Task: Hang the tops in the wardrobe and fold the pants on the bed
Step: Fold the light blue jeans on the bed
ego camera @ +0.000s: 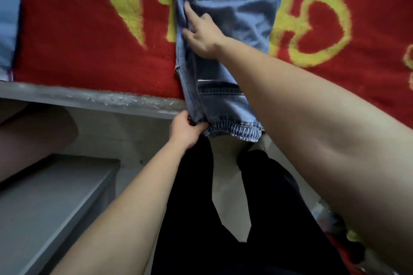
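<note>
Nearest the camera, the person's legs in black trousers (190, 207) stand on a pale floor (225, 174). To the left is a grey, flat-topped step (55, 196) with straight edges. Beyond it runs the grey bed frame (89, 98), whose upper edge is scuffed and chipped.

At the bed edge, the left hand (185, 128) grips the jeans (241, 6) at the left corner of the leg end, thumb and fingers curled round the fabric just above the cuff (234, 131). The cuff is gathered, ribbed elastic and overhangs the frame. A stitched patch pocket (219, 90) sits just above it, partly covered by the right forearm.

The jeans are light blue denim, creased, and lie lengthwise on the bed, running away from the person. Further up the leg, the right hand (202, 33) rests open on the denim near its left edge, index finger extended and pressing the fabric.

Under the jeans lies a red pile blanket (78, 29) with yellow shapes, including a heart outline. A pale blue cloth (7, 18) lies at the far left.
</note>
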